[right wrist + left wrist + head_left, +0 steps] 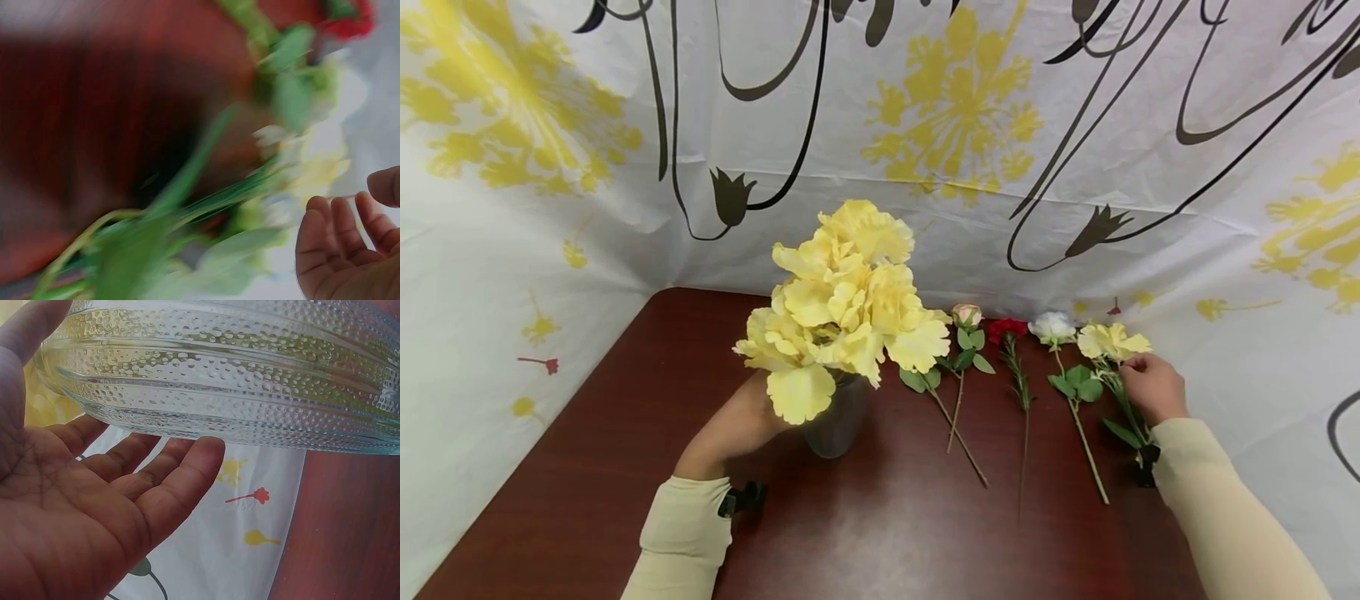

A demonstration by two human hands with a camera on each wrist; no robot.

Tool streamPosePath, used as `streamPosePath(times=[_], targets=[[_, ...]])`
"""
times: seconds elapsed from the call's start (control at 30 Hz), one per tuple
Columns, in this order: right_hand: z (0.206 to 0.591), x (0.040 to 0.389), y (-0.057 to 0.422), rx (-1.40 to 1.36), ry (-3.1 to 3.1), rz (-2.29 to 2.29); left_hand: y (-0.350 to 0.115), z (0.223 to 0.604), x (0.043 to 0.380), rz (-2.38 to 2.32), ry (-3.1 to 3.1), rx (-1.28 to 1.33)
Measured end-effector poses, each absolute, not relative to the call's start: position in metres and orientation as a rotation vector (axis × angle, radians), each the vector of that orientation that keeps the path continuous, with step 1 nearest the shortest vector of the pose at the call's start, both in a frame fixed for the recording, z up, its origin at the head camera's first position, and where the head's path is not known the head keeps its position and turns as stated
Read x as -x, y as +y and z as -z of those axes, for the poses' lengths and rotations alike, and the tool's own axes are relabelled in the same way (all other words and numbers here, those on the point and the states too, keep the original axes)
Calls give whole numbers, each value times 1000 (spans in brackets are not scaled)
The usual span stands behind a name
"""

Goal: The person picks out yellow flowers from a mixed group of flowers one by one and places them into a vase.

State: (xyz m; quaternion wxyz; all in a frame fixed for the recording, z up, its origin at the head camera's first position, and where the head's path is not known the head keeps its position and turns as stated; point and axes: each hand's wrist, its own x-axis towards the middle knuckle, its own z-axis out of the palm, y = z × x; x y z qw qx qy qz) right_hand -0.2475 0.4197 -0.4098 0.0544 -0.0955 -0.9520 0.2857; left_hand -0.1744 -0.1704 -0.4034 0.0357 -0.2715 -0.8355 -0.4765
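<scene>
My left hand (758,412) is at the side of a clear glass vase (837,421) full of large yellow flowers (850,304). In the left wrist view the dimpled, ribbed vase (219,381) lies between the thumb and the curved fingers (181,494), fingertips right at the glass. Over at the right, my right hand (1153,387) is beside the head of a yellow flower (1112,342) with green leaves. In the right wrist view this hand (350,250) has bent fingers and a gap to the thumb, while the yellow blossom (319,172) appears blurred beyond the fingertips.
Left of the yellow flower, a white flower (1054,327), a red flower (1006,330) and a pale pink rose (967,315) lie on the dark red-brown table (880,542). Another leafy stem (958,442) crosses the rose's. A patterned white cloth (820,150) hangs behind.
</scene>
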Motion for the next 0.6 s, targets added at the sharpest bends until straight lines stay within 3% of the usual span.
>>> streamPosePath(times=[0.3, 0.6], targets=[[435, 260, 454, 282, -3004, -603, -166, 406, 176, 1482, -2558, 854], [455, 265, 453, 203, -2950, -521, -168, 402, 176, 1458, -2563, 843]])
